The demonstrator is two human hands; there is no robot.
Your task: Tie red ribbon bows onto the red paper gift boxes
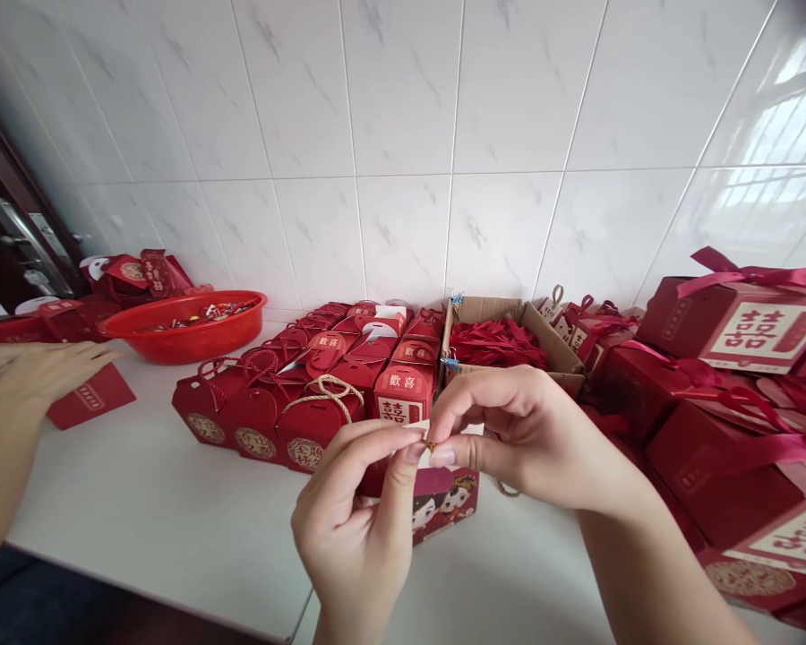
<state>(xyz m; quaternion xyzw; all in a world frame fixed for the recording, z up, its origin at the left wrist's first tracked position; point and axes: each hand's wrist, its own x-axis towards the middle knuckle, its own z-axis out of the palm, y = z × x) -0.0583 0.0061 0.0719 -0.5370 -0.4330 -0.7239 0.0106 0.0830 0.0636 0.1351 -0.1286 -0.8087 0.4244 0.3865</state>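
Observation:
My left hand (355,511) and my right hand (530,439) meet at the fingertips, both closed in a pinch. A small gold-coloured piece (432,446) shows between them, too small for me to tell its kind. Just behind and below my fingers stands a red gift box (447,506) printed with cartoon faces; my hands hide much of it. A bit of light cord (507,488) pokes out to its right, under my right hand. Beyond my left hand is a red box with a tan rope handle (326,394).
Rows of red gift boxes (255,408) stand on the white table (141,502). A carton (561,345) holds red ribbons (497,343). Ribboned boxes (745,322) are stacked at right. At left, another person's hands (54,376) hover over a red box (94,399), near a red basin (181,340).

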